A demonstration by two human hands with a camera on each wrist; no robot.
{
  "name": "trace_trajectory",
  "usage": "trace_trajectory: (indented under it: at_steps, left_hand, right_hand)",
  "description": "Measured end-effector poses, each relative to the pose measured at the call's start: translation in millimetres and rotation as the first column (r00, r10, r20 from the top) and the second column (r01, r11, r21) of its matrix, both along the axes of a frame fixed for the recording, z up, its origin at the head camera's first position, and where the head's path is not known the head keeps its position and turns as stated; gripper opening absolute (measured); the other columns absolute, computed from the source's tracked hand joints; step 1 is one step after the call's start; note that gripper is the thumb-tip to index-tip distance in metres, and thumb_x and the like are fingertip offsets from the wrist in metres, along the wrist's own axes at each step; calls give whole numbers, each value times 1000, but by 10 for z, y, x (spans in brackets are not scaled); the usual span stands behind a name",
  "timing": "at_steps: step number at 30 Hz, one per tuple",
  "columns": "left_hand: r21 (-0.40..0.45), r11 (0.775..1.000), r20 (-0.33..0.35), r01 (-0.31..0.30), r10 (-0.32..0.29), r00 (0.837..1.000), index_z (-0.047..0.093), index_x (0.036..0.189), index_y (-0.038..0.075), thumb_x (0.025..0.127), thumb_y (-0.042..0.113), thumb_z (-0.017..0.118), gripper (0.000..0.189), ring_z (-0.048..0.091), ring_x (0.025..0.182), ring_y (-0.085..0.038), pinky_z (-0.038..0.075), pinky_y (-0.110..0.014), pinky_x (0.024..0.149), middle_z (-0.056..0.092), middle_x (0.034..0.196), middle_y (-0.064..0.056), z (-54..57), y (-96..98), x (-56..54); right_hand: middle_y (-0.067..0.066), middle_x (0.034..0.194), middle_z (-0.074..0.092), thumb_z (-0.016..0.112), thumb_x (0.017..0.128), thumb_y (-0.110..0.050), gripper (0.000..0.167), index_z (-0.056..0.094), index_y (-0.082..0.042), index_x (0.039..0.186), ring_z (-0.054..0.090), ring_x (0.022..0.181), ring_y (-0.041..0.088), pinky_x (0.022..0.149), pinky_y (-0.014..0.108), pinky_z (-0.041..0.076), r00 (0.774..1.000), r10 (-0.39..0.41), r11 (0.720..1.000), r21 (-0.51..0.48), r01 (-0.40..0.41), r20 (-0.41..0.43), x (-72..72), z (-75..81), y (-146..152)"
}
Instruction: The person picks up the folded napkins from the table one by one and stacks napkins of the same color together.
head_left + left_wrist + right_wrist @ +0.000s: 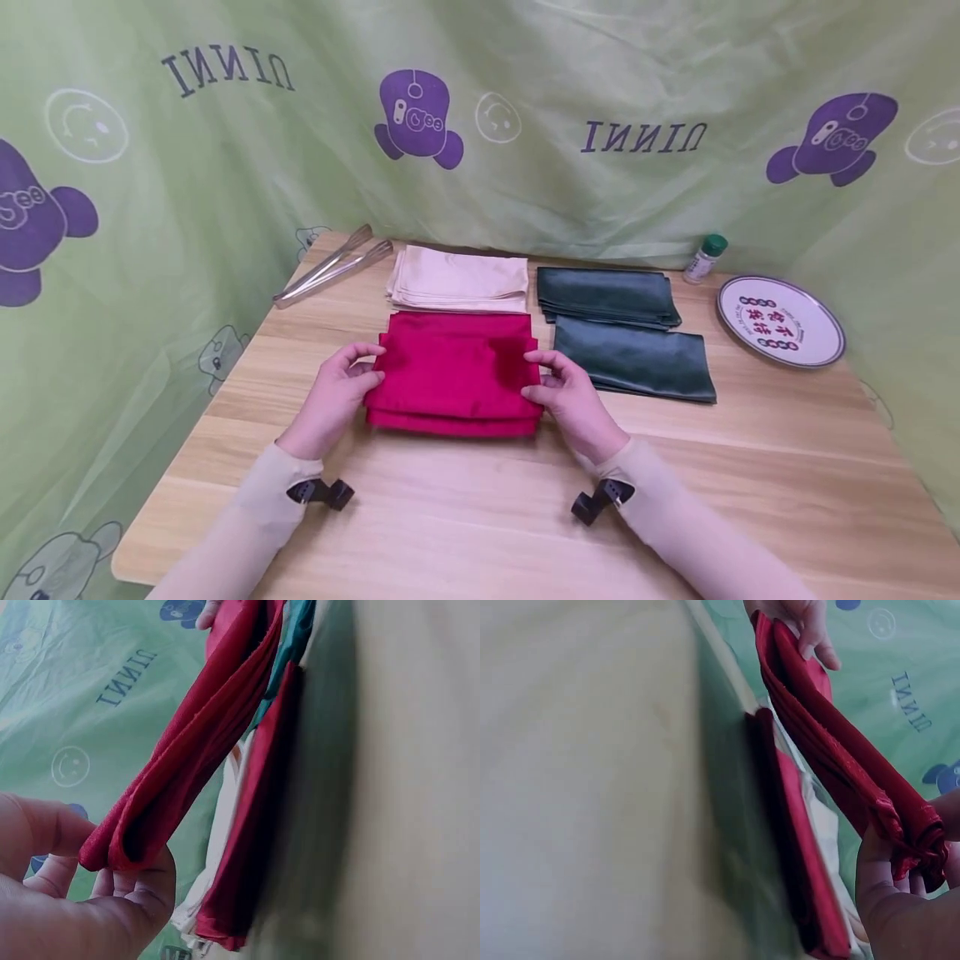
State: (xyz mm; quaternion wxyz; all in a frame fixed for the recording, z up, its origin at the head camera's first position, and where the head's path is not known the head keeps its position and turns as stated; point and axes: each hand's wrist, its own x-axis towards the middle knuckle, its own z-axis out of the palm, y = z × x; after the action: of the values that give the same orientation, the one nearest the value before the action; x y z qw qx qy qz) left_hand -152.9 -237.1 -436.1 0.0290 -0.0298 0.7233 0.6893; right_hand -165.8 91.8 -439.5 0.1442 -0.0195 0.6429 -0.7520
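Both hands hold a folded red cloth [450, 379] by its two short sides. The left hand [341, 396] pinches the left side between thumb and fingers, and the right hand [572, 404] pinches the right side. In the left wrist view the held cloth [187, 742] shows its looped, layered fold. It hangs above a second folded red cloth [251, 847] that lies on the table. The right wrist view likewise has the held cloth [840, 757] apart from the lower red cloth [799, 847]. From the head view the held cloth covers most of the lower one.
Behind the red cloths lies a stack of pale pink cloths [465, 279]. To the right are dark green cloths [607, 293] and another green cloth [637, 358]. Metal tongs [330, 271] lie back left; a green-capped shaker [705, 258] and a plate [780, 321] sit back right.
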Motion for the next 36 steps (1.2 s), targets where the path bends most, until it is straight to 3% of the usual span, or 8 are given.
trace_trajectory:
  at_steps: [7, 15, 23, 28, 33, 35, 36]
  left_hand:
    - [-2, 1000, -25, -2, 2, 1000, 50, 124, -5, 89, -10, 53, 35, 54, 95, -15, 49, -19, 73, 48, 121, -9, 76, 27, -373]
    - [-11, 999, 3, -41, 41, 999, 51, 125, -7, 88, -12, 52, 37, 53, 95, -16, 47, -19, 71, 49, 120, -9, 0, 103, -632]
    - [-31, 999, -6, -37, 37, 999, 52, 124, -6, 86, -13, 52, 39, 51, 94, -16, 46, -19, 72, 47, 124, -8, -32, 145, -771]
    - [-52, 998, -6, -47, 46, 999, 53, 124, -5, 86, -13, 52, 39, 51, 97, -18, 46, -20, 74, 48, 124, -9, -37, 127, -842]
    - [-60, 994, 29, -93, 95, 995, 53, 124, -6, 89, -9, 55, 36, 54, 95, -16, 46, -19, 71, 52, 121, -10, -64, 86, -866]
    - [-62, 990, 21, -127, 128, 992, 53, 124, -7, 90, -5, 55, 35, 55, 90, -15, 47, -21, 70, 54, 119, -13, -28, 67, -849]
    - [-73, 987, 15, -143, 144, 989, 53, 124, -7, 91, -4, 54, 34, 55, 87, -14, 47, -21, 69, 54, 119, -15, 40, 74, -820]
  right_hand:
    - [10, 101, 60, 63, 84, 11, 47, 53, -4, 128, 60, 82, 17, 65, 23, 51, 997, -57, 997, 56, 59, -51, -341, 36, -20]
    - [10, 101, 59, 61, 83, 10, 47, 56, -4, 127, 61, 78, 15, 67, 24, 51, 993, -114, 983, 141, 116, -25, -610, -10, -22]
    - [12, 119, 54, 59, 82, 12, 46, 55, -1, 126, 57, 82, 17, 67, 23, 49, 990, -136, 972, 190, 141, -38, -736, -40, -8]
    - [17, 116, 55, 58, 83, 12, 48, 54, 1, 129, 58, 82, 16, 67, 23, 48, 991, -127, 975, 179, 132, -43, -768, -42, 1]
    - [21, 108, 56, 56, 85, 11, 50, 48, 5, 133, 61, 83, 16, 73, 28, 53, 992, -121, 980, 156, 125, -39, -772, -62, 72]
    - [26, 110, 56, 56, 86, 9, 49, 47, 6, 135, 64, 87, 22, 78, 31, 55, 992, -119, 981, 149, 123, -40, -765, -47, 115]
    - [27, 113, 54, 57, 87, 8, 49, 46, 7, 135, 64, 89, 26, 80, 32, 55, 992, -118, 981, 148, 123, -42, -759, -28, 138]
